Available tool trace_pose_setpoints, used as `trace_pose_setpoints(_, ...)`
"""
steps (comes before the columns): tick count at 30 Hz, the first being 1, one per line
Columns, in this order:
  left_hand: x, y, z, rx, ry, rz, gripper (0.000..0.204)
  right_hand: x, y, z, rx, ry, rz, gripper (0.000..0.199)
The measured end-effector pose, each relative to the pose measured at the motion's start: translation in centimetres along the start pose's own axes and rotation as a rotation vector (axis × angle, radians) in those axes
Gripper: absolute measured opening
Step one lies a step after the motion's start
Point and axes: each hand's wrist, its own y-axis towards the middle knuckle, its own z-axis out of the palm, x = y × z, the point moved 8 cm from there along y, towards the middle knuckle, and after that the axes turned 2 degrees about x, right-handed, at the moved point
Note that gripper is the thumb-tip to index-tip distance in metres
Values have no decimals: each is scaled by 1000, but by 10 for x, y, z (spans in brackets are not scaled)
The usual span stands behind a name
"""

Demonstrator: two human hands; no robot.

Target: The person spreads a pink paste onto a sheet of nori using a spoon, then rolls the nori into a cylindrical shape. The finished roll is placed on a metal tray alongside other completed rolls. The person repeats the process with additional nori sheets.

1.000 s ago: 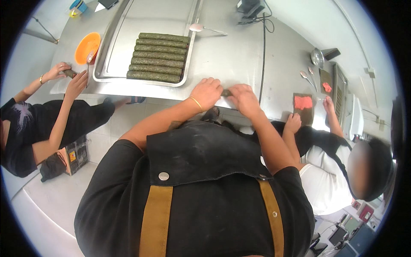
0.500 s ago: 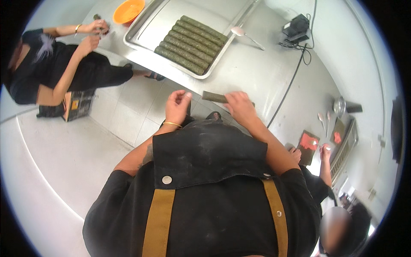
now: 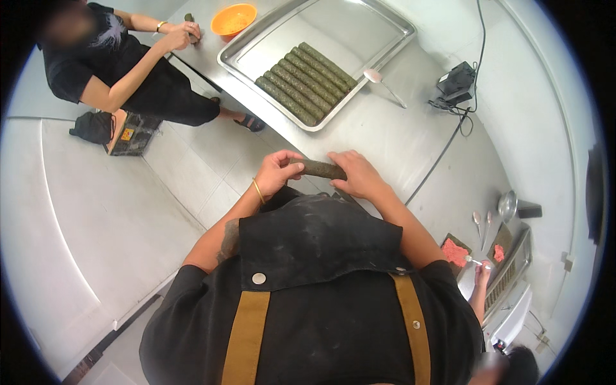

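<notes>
A dark green seaweed roll (image 3: 323, 169) lies between my two hands near the front edge of the metal table. My left hand (image 3: 276, 173) pinches its left end between thumb and fingers. At the other end, my right hand (image 3: 359, 174) closes round the roll, with the thumb on the near side and the fingers over the far side. Beyond them, several similar seaweed rolls (image 3: 307, 83) lie side by side on a large metal tray (image 3: 260, 48).
A white spoon (image 3: 384, 85) lies beside the tray, an orange bowl (image 3: 233, 20) behind it. A black device (image 3: 457, 83) trails a cable across the table. One person handles a roll (image 3: 190, 27) at far left; another spreads pink filling (image 3: 454, 253) at right.
My left hand has moved right and taken hold of the roll's left end. The right hand stays on the roll. The view has shifted, and the person at left appears farther up.
</notes>
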Motion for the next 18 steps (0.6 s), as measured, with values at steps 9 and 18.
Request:
trace_pose_setpoints(9,-92,12,32,289,1022,289,72,0,-1,-13,29,71,42,35)
trace_pose_setpoints(18,-244,128,17,571,1452,521,49,12,123,-140,-66,-23,130,32)
